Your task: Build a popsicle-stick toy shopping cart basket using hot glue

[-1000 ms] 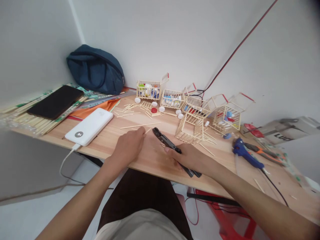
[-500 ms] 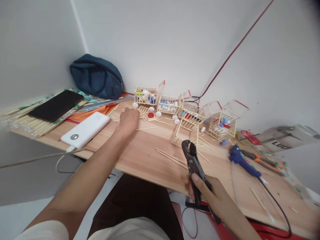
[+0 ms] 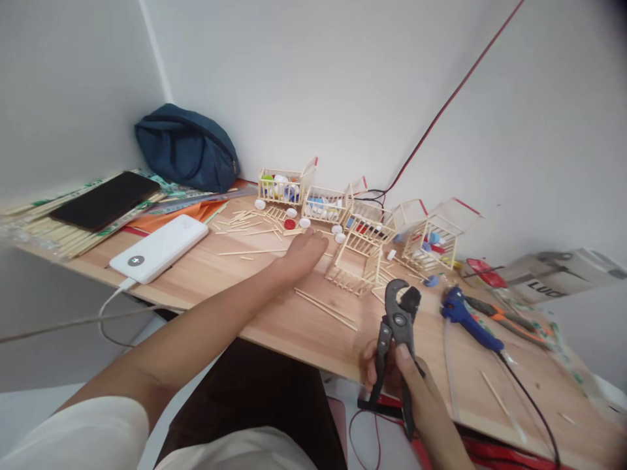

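My right hand grips the handles of a black hand cutter, its hooked jaws parted and pointing up over the front of the table. Farther back, my left hand is low over the wood with its fingers curled together; the fingertips are hidden, so what they hold, if anything, does not show. Just right of it stands an unfinished stick frame. Short cut sticks are scattered to its left, near a red cap. Two long sticks lie between my hands.
Small stick carts with caps inside, such as the leftmost cart, line the wall. A blue glue gun and orange-handled pliers lie right. A white power bank, a phone and a blue bag occupy the left.
My left hand has moved right, from the scattered short sticks toward the stick frame. The cutter in my right hand has turned, and its open jaws now face up more plainly.
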The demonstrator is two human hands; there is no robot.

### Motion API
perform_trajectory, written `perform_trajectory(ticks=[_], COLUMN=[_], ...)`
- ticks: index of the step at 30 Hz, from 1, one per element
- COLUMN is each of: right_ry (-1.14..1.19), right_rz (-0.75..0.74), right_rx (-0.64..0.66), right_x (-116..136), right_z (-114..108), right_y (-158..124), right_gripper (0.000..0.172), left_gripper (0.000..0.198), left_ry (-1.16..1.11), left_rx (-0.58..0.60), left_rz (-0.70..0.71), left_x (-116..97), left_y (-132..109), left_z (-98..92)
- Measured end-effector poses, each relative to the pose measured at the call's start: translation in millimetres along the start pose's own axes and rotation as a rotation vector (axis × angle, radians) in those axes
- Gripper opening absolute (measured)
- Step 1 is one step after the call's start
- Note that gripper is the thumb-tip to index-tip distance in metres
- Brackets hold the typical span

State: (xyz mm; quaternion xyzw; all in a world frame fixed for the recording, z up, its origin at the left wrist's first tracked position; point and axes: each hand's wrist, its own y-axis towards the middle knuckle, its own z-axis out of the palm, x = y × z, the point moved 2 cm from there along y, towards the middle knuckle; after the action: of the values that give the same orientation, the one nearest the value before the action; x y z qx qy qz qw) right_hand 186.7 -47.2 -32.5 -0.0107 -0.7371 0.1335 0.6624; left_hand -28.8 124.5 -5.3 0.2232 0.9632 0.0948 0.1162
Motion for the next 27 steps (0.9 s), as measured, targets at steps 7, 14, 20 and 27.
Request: perform_trajectory(ticks=[7,14,20,27], right_ry=[0.0,-0.019,0.007,0.034], right_rz=[0.009,0.02,0.034,0.0], right_rx=[0.025,0.003,-0.017,-0.013], right_x=[1.9,3.5,2.9,1.1], right_z=[-0.5,-0.7,1.3,-1.3], right_y=[1.2,1.0,-0.8,-1.6], right_gripper=[0.057,0.057,0.06,0.054], left_gripper=[0.026,0.016,0.013,0.016], left_ry=[-0.095,-0.156,-0.085,-0.031], left_rx=[-0.091,-0.001,0.059,0.11], left_rz=[-0.039,-0.135,-0.16,-0.215], left_x=[30.0,82.4,86.1,77.4], left_y=[2.3,-41.2,-50.3,-47.5], left_z=[-28.4,-34.1,-23.8,-23.5])
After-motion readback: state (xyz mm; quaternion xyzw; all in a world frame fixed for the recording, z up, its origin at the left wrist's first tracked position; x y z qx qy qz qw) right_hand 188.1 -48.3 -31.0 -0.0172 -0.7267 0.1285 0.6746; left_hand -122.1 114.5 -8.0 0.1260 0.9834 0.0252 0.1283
